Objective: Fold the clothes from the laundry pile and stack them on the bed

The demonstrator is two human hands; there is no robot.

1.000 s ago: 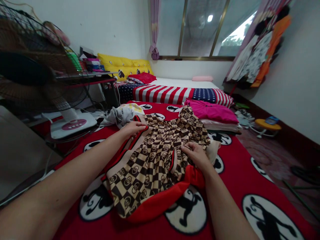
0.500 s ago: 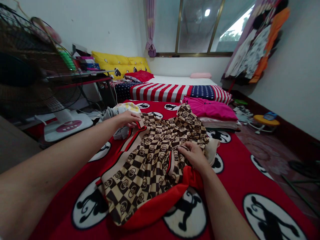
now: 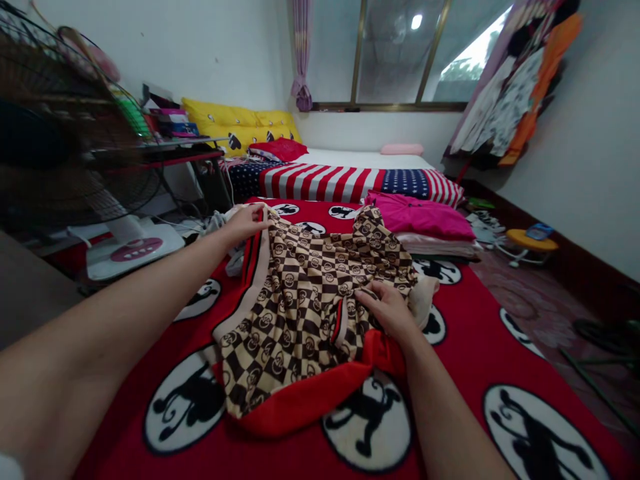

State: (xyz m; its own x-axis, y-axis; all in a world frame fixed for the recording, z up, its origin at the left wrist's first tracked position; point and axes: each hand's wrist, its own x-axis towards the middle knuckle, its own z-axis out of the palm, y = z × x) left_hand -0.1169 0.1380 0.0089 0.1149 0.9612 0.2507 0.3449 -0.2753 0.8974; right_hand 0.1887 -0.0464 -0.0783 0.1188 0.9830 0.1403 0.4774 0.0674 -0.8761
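Note:
A brown-and-beige checkered garment lies rumpled on a red blanket printed with black figures in white ovals. Red, black and beige stripes run down its left side, and a red band borders the near edge. My left hand is closed on the far left corner, pulling the striped edge taut. On the garment's right half, my right hand pinches the fabric beside a short striped trim. A pale cloth pokes out just right of that hand.
Folded clothes with a magenta top are stacked at the right rear. Light-coloured clothes lie behind my left hand. A fan stands at left, a yellow stool at right, and a bed beyond.
My left hand has moved left and away from me, drawing the garment's striped edge straighter. The near-left corner and red band have shifted farther from me. My right hand stays in place.

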